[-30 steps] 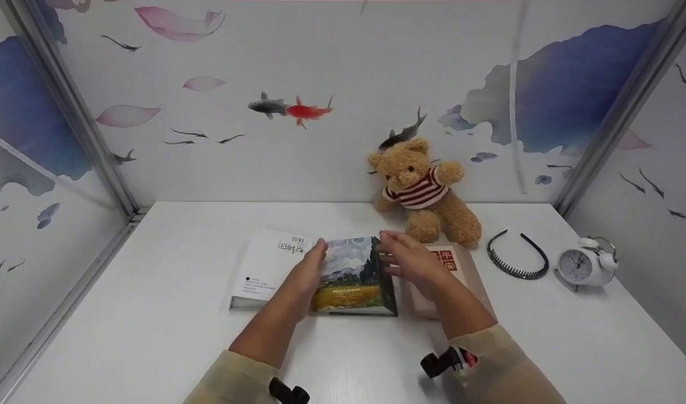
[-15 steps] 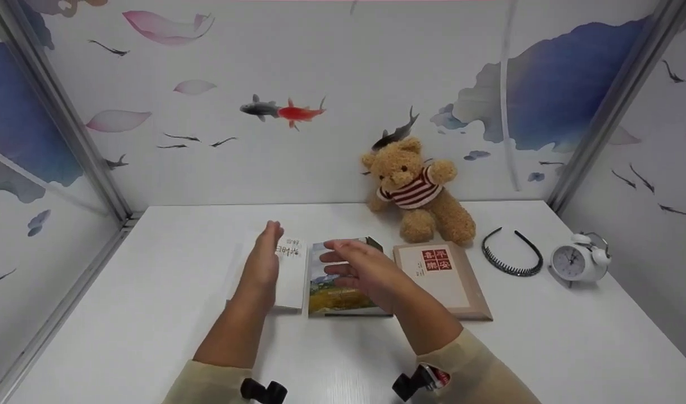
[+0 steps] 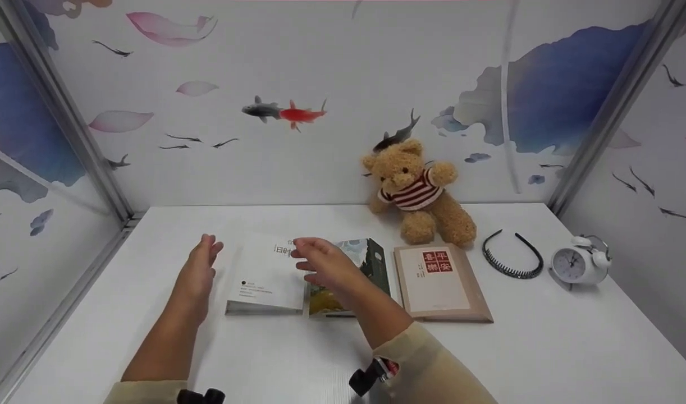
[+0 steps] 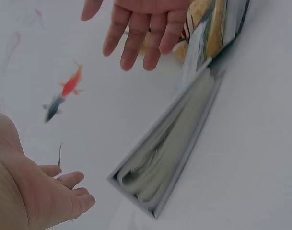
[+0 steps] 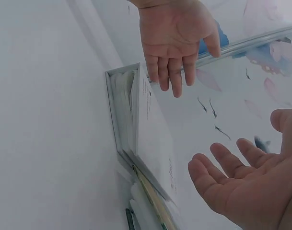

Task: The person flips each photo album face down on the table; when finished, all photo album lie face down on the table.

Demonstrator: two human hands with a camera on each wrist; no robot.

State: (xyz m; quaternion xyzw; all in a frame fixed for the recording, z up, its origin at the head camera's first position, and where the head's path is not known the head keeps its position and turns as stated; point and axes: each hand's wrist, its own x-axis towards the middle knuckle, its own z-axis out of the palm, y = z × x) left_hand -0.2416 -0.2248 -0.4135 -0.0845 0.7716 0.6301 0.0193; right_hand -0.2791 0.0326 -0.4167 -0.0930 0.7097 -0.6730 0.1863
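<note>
My left hand [image 3: 195, 283] and right hand [image 3: 329, 268] are empty, fingers loosely extended. Between my left fingers and right palm lies the white, rectangular, hard-covered book [image 3: 264, 276]; I judge it stiff, fairly heavy, smooth, best held by both side edges.

- Lit softly and evenly in the head view, greyish rather than bright
- Shining faintly on the worktop [image 3: 298, 359] toward its near edge
- Shadowed dimly under the alarm clock [image 3: 576, 264] by the right edge
- Hazier in both wrist views, blurred along the white album [image 4: 157, 153]
</note>
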